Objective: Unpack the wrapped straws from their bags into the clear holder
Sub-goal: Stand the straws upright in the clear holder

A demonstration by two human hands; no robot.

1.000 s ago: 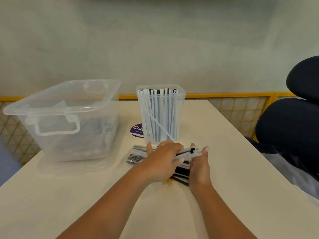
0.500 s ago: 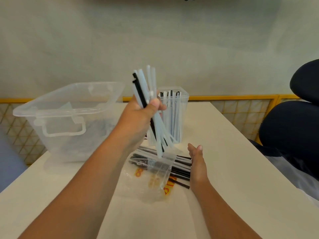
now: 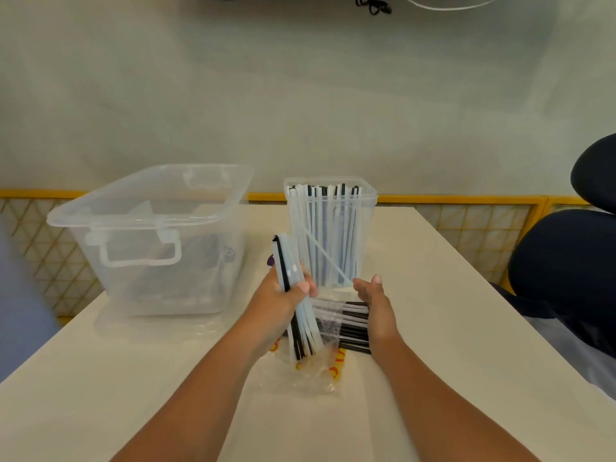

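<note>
Though slim — glossy wrapped straws (image 3: 288, 259)

Orange print on plastic bag (image 3: 320, 375): unreadable.

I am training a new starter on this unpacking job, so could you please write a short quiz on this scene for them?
1. Which hand grips the bundle of straws? A: left. B: right. C: both.
2. True or false: the clear holder holds no straws yet.
3. Fill in: seen from the person, the big clear bin stands to the ____ of the clear holder.
Key: 1 A: the left hand grips it, while the right hand lies open beside the loose straws on the table. 2 false: straws stand in it. 3 left.
</note>
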